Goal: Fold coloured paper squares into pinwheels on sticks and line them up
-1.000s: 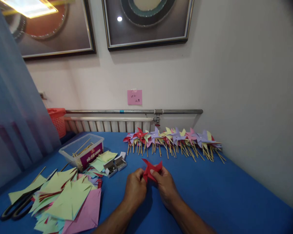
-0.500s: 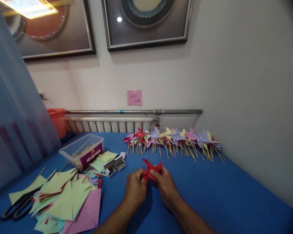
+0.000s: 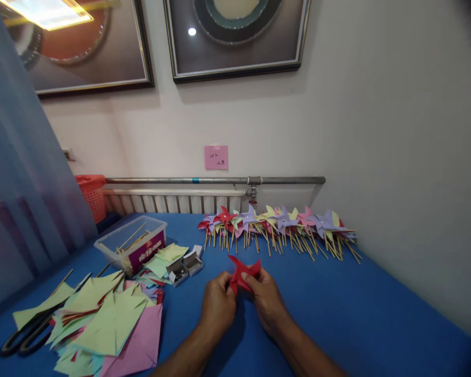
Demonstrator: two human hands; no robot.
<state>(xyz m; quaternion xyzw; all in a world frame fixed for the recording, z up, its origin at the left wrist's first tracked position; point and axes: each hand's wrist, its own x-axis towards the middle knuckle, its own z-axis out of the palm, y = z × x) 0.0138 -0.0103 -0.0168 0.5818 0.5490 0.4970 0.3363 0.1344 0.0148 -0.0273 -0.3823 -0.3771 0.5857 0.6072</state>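
Both my hands hold a folded red paper pinwheel head (image 3: 243,270) just above the blue table (image 3: 337,309). My left hand (image 3: 216,305) pinches its left side with closed fingers. My right hand (image 3: 267,302) pinches its right side, thumb on top. A row of finished paper pinwheels on sticks (image 3: 278,226) lies behind, along the wall.
A pile of cut coloured paper squares (image 3: 105,319) lies at the left, with black scissors (image 3: 25,332) beside it. A clear plastic box of wooden sticks (image 3: 133,242) and two small open pin boxes (image 3: 185,268) stand nearby. A radiator and a pipe run along the far wall.
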